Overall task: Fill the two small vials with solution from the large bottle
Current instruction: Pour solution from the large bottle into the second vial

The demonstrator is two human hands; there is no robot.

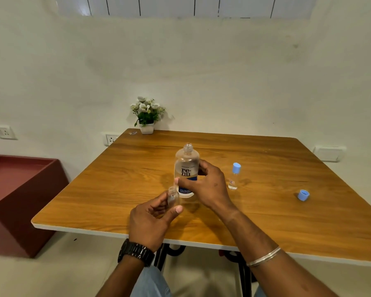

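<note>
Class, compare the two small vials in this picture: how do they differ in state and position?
The vial in the left hand is uncapped, its neck open; the vial on the table wears a blue cap. The first is held by the left hand beside the large bottle; the second stands alone, untouched, right of it. Both are small, clear and upright.

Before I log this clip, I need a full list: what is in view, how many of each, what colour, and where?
large bottle: 1, clear with a white and blue label, uncapped, upright mid-table
open vial: 1, clear, uncapped, just in front of the large bottle
capped vial: 1, clear with a blue cap, upright, right of the large bottle
loose cap: 1, blue, on the table far right
table: 1, brown wood top, centre
flower pot: 1, white with white flowers, table's far edge
box: 1, dark red, floor at left
wall sockets: 3, white, along the wall
left hand: holds the open vial
right hand: grips the large bottle
</note>
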